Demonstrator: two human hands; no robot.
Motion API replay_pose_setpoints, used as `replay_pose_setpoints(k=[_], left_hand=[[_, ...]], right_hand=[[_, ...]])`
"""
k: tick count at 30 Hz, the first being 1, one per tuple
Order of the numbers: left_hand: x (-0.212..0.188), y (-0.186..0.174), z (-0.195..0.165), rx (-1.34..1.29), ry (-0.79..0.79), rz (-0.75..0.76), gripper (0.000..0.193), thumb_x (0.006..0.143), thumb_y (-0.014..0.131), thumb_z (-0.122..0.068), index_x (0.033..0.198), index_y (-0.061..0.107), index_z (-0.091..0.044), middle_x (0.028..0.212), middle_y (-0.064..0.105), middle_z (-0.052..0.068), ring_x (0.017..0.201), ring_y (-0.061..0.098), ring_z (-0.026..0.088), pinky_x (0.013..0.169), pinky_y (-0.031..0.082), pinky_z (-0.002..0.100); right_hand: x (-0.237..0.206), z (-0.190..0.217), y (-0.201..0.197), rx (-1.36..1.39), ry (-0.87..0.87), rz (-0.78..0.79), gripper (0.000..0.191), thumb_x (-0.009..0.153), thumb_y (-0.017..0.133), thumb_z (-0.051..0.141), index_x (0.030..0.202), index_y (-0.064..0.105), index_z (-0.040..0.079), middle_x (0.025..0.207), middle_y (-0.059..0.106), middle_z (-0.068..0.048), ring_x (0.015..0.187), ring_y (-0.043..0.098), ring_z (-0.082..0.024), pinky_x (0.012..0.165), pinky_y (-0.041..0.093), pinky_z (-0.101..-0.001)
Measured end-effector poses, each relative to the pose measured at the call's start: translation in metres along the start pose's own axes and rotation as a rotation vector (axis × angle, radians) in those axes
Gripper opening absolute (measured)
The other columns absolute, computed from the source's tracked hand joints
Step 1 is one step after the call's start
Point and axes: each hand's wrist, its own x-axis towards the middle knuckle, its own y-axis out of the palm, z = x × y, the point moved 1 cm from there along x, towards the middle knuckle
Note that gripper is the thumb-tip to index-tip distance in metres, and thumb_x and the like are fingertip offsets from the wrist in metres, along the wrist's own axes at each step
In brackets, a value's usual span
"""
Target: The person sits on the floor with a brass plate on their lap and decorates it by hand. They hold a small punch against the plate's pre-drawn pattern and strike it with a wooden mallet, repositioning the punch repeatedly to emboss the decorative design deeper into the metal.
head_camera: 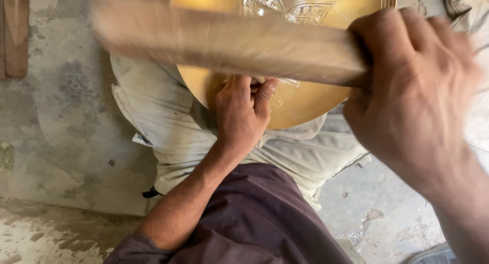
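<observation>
While the fingers (257, 90) of the left hand (242, 113) curl tightly together, pinching something small against the engraved face of a round brass plate (305, 98), what they grip is too hidden to tell. At three o'clock from that hand, the right hand (412, 90) is clenched in a full fist around the end of a blurred wooden stick (229, 42), which stretches toward nine o'clock across the plate's middle, above the left knuckles. Its far end smears out of focus near the upper left. The plate fills the twelve o'clock part of the view and rests on the person's lap, over pale, dusty trousers (163, 121). Its gold surface carries ringed grooves at the rim and a leafy cut pattern near the top. A dark maroon shirt (254, 218) covers the torso at six o'clock. Stained grey concrete floor (61, 131) spreads to nine o'clock, and a wooden piece (15, 32) lies at ten o'clock.
</observation>
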Motion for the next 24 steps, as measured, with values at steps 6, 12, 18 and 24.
replay_pose_setpoints(k=[6, 12, 18, 24], left_hand=[[0.0, 0.002, -0.003, 0.001, 0.054, -0.004, 0.022, 0.104, 0.07, -0.021, 0.109, 0.058, -0.003, 0.092, 0.067, 0.008, 0.079, 0.072, 0.02, 0.069, 0.058, 0.034], [-0.001, 0.004, -0.002, -0.004, 0.079, -0.002, 0.022, 0.105, 0.07, -0.021, 0.102, 0.056, -0.005, 0.09, 0.067, 0.006, 0.079, 0.071, 0.02, 0.069, 0.058, 0.034], [-0.006, 0.008, 0.002, 0.028, 0.107, 0.011, 0.023, 0.104, 0.071, -0.022, 0.102, 0.056, -0.005, 0.085, 0.066, 0.006, 0.076, 0.069, 0.02, 0.068, 0.056, 0.035], [-0.012, 0.011, 0.007, 0.042, 0.118, 0.05, 0.022, 0.106, 0.067, -0.023, 0.11, 0.061, -0.002, 0.088, 0.067, 0.007, 0.072, 0.07, 0.018, 0.065, 0.058, 0.033]], right_hand=[[0.002, -0.003, 0.0, -0.022, 0.019, 0.037, 0.03, 0.089, 0.075, 0.002, 0.119, 0.07, 0.005, 0.1, 0.07, -0.011, 0.093, 0.066, -0.029, 0.082, 0.049, -0.0434], [0.001, -0.003, 0.0, -0.147, -0.011, -0.019, 0.022, 0.093, 0.078, 0.005, 0.113, 0.072, 0.009, 0.097, 0.07, -0.005, 0.087, 0.063, -0.024, 0.083, 0.049, -0.0416], [-0.001, -0.002, 0.003, -0.171, 0.011, 0.016, 0.022, 0.089, 0.074, 0.006, 0.11, 0.066, 0.01, 0.098, 0.068, -0.003, 0.09, 0.062, -0.021, 0.078, 0.046, -0.0342], [-0.004, -0.002, 0.008, -0.185, -0.034, -0.075, 0.012, 0.094, 0.074, 0.009, 0.104, 0.067, 0.013, 0.092, 0.068, -0.002, 0.082, 0.06, -0.018, 0.077, 0.045, -0.0371]])
